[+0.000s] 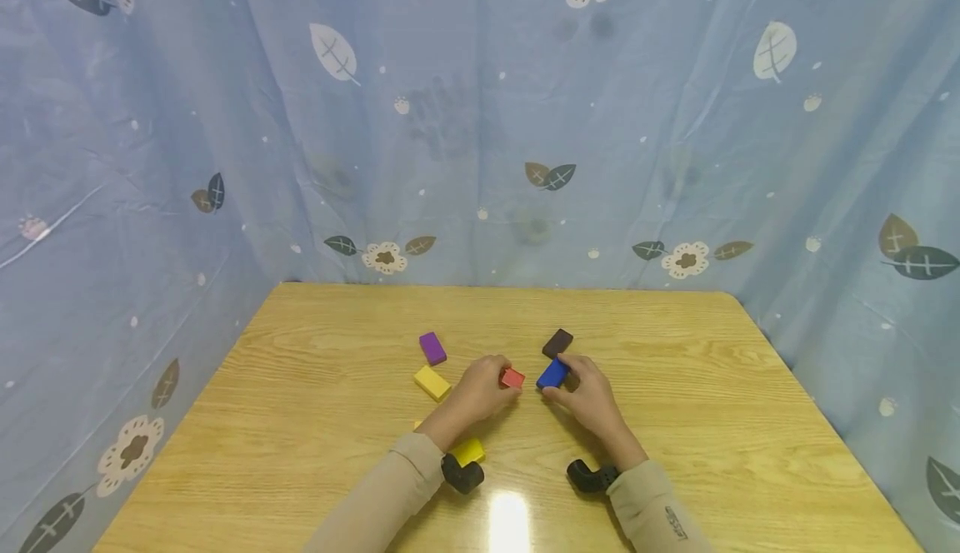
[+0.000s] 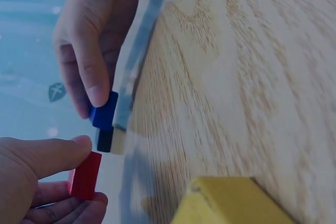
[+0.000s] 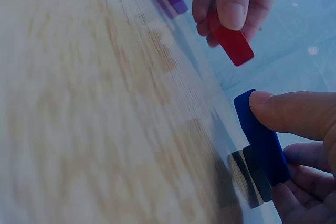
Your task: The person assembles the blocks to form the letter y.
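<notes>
My left hand [image 1: 483,388] pinches a red block [image 1: 512,378] between thumb and fingers, over the middle of the table. Just to its right, my right hand [image 1: 588,391] grips a blue block [image 1: 552,373] by its ends. A small gap separates the two blocks. In the left wrist view the red block [image 2: 85,176] shows below the thumb, with the blue block [image 2: 105,110] beyond it. The right wrist view has the blue block [image 3: 261,137] close up and the red block [image 3: 232,40] past it. Behind the right hand lies a black block [image 1: 557,343].
A purple block [image 1: 432,348] and a yellow block [image 1: 432,383] lie left of the left hand. Another yellow block [image 1: 469,451] sits under the left forearm, partly hidden. The wooden table [image 1: 300,420] meets a blue patterned curtain [image 1: 465,120] at its back and sides.
</notes>
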Demonstrator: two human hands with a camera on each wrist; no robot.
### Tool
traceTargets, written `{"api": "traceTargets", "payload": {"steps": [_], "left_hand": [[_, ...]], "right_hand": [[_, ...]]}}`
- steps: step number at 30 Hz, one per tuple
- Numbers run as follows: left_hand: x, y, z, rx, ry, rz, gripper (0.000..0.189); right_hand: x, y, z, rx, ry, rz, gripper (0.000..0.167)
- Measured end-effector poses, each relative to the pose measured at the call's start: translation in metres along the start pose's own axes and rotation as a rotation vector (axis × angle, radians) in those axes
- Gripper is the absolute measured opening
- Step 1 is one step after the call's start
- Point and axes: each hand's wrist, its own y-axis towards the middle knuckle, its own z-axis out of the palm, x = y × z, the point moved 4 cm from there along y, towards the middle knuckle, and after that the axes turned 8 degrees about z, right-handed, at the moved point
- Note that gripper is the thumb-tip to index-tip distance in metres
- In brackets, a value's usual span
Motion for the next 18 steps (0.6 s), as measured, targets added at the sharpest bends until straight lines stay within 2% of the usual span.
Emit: {"api": "traceTargets", "payload": {"steps": [18], "left_hand": [[-0.001, -0.001, 0.0, 0.026, 0.001, -0.019, 0.041]], "right_hand": [[0.012, 0.005, 0.014, -0.001, -0.016, -0.063, 0.063]]}}
